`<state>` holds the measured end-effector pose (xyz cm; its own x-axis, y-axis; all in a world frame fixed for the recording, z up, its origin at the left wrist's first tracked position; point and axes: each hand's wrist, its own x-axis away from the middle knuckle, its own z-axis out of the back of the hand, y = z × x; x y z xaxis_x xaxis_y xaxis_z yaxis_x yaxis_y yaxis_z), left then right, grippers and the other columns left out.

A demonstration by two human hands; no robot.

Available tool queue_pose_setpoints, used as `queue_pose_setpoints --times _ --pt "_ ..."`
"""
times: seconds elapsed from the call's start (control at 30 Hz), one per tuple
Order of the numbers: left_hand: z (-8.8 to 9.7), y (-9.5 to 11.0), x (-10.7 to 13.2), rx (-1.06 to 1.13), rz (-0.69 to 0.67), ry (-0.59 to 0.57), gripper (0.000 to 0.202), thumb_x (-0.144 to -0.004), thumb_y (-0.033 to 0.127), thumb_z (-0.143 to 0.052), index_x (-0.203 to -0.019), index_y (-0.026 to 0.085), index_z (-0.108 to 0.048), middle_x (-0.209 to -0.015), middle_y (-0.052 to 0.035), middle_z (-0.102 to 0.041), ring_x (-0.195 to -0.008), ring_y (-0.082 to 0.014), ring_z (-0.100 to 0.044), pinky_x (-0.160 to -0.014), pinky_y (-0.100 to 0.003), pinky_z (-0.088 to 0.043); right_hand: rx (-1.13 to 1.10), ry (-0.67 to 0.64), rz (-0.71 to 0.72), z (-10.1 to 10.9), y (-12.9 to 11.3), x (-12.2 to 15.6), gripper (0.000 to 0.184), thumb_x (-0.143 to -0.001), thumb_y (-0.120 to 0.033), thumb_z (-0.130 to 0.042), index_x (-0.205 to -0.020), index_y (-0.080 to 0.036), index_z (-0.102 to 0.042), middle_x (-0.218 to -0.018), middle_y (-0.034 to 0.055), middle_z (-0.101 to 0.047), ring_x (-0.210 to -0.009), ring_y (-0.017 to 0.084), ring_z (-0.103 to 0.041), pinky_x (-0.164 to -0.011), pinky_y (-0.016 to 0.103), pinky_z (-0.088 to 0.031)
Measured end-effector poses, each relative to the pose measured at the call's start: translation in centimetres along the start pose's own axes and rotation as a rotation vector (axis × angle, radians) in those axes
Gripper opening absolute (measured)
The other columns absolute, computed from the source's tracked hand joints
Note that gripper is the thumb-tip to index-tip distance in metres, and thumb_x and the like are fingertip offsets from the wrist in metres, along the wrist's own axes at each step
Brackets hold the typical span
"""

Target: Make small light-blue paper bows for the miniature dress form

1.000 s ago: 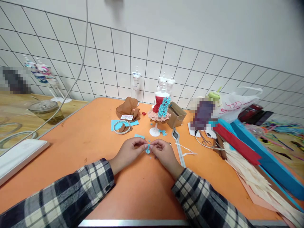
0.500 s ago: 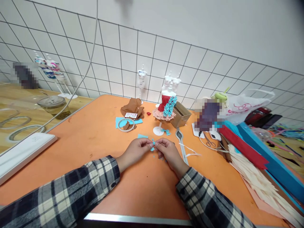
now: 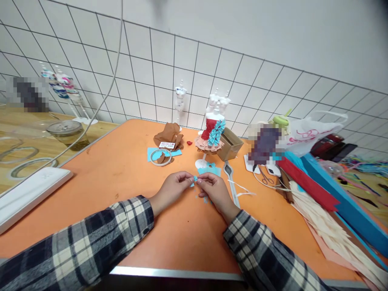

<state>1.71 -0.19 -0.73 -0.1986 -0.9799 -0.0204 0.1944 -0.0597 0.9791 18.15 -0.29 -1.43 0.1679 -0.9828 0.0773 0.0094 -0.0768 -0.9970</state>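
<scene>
Over the orange table (image 3: 127, 173), my left hand (image 3: 172, 188) and my right hand (image 3: 214, 190) meet fingertip to fingertip. Both pinch one small blue paper piece (image 3: 195, 179) between thumbs and forefingers. A few blue scraps (image 3: 205, 199) lie on the table just under my right hand. Behind the hands lies a larger blue paper bit (image 3: 210, 169) next to a white round stand base (image 3: 200, 164). Further back stands a small mannequin wearing a red and pink paper dress with blue ruffles (image 3: 212, 135).
Crumpled brown paper (image 3: 168, 135), a tape ring (image 3: 160, 157) and a small cardboard box (image 3: 230, 144) lie at the back. Scissors (image 3: 264, 177), red, blue and cream paper sheets (image 3: 315, 194) fill the right side. A white device (image 3: 27, 194) sits left.
Both hands stayed together on the blue piece, working it slightly. The view shifted, so the hands sit nearer the mannequin's stand and the blue bit beside it.
</scene>
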Motion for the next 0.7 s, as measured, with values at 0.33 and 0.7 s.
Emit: queue_pose_setpoints --times 0.33,0.7 --pt "0.2 -0.3 -0.1 0.075 0.038 0.023 0.03 -0.077 0.045 -0.061 -0.081 0.015 -0.064 -0.072 -0.0004 -0.061 -0.067 -0.0141 -0.054 -0.064 -0.025 -0.043 1.066 0.123 0.368 4.0 -3.2 0.7 0.018 -0.087 -0.033 -0.058 -0.095 -0.022 -0.068 -0.09 0.0071 -0.067 -0.085 0.021 -0.06 -0.072 0.031 -0.042" --pt "0.6 0.0 0.0 0.065 0.03 0.057 0.031 -0.076 0.046 -0.061 -0.082 0.016 -0.064 -0.074 -0.0014 -0.064 -0.067 -0.0156 -0.056 -0.065 -0.026 -0.045 1.393 0.364 0.271 8.7 -2.7 -1.3 0.019 -0.09 -0.026 -0.05 -0.093 -0.023 -0.069 -0.092 0.0072 -0.068 -0.09 0.023 -0.06 -0.069 0.031 -0.038"
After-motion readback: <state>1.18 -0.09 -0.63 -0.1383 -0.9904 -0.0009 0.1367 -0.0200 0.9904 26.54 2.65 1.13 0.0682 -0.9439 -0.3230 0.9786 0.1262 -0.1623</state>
